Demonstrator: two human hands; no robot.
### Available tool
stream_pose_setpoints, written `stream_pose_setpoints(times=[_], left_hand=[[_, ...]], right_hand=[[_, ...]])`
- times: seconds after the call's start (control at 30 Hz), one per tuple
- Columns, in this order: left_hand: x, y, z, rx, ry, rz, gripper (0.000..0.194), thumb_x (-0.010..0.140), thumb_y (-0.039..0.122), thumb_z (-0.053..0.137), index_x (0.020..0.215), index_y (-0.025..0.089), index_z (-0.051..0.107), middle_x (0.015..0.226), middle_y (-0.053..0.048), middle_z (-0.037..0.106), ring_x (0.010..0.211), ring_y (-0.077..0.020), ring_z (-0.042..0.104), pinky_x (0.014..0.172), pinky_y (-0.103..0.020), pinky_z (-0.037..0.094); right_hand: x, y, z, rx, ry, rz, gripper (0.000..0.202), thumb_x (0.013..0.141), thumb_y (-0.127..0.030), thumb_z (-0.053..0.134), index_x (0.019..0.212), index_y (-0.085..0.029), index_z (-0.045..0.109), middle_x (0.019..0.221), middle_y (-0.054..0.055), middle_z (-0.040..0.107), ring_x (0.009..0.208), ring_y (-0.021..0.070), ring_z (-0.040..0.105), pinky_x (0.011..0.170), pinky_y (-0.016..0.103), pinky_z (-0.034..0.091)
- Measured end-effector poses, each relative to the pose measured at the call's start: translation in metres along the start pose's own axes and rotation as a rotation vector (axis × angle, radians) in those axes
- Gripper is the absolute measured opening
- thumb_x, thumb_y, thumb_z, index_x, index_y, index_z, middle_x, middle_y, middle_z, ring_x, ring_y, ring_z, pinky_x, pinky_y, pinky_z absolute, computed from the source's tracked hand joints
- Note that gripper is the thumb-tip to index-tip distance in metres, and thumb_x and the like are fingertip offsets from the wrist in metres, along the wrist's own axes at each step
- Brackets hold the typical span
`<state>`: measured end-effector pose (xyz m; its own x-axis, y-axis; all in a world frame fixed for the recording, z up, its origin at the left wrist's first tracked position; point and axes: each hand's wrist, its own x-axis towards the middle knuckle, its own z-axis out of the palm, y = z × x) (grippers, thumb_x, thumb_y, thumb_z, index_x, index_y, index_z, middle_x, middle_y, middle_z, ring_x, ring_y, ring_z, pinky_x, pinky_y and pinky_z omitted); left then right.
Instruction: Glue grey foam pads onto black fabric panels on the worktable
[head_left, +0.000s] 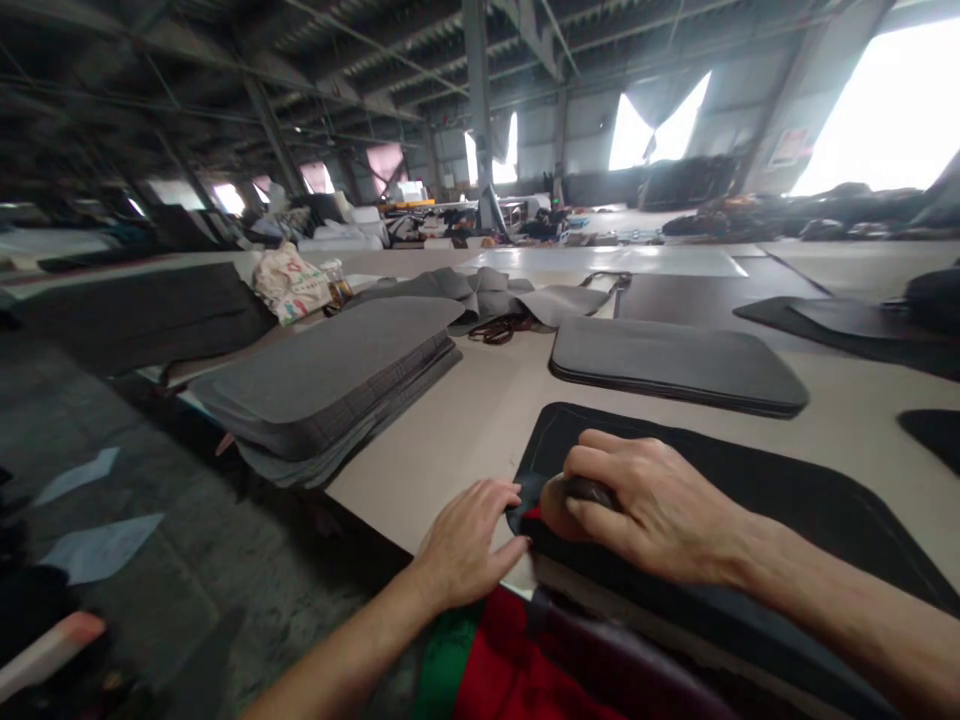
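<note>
A black sheet [720, 465] with rounded corners lies flat on the pale table, a thin light line running just inside its edge. My right hand [652, 500] is closed around a brown, rounded hand tool [556, 508] with a dark grip, held low over the sheet's near left corner. The tool's working end is hidden; a bit of red shows beside it. At that same corner rests my left hand [472, 540], thumb and fingers apart, fingertips at the sheet's edge.
Left of the sheet stands a thick stack of grey pieces [337, 360]. A smaller grey stack [675, 362] lies behind it. Farther back are loose grey scraps [480, 290], a printed cloth bag [289, 283] and a jar [336, 284]. Red and green cloth [502, 650] shows below the table [435, 440].
</note>
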<state>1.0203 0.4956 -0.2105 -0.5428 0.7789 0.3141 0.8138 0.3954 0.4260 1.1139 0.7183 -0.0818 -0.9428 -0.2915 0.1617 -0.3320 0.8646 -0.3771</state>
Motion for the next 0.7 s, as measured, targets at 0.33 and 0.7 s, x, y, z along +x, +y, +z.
stream_pose_setpoints(times=[0.33,0.7], left_hand=[[0.000,0.000,0.001,0.028,0.008,0.013,0.032,0.089,0.031,0.068,0.115,0.023,0.052,0.130,-0.006,0.058,0.122,-0.0230,0.054,0.107,-0.041,0.044],[0.001,0.003,-0.003,0.033,-0.020,-0.001,0.037,0.087,0.024,0.068,0.119,0.022,0.051,0.129,-0.007,0.058,0.125,-0.0238,0.053,0.108,-0.042,0.044]], right_hand=[[-0.012,0.010,-0.017,0.003,-0.058,0.039,0.013,0.089,-0.025,0.052,0.079,-0.021,0.058,0.081,-0.001,0.053,0.067,0.0144,0.048,0.066,0.031,0.030],[-0.006,0.002,-0.012,-0.022,-0.011,0.009,0.009,0.085,-0.022,0.052,0.079,-0.020,0.057,0.082,0.001,0.054,0.070,0.0146,0.050,0.067,0.029,0.031]])
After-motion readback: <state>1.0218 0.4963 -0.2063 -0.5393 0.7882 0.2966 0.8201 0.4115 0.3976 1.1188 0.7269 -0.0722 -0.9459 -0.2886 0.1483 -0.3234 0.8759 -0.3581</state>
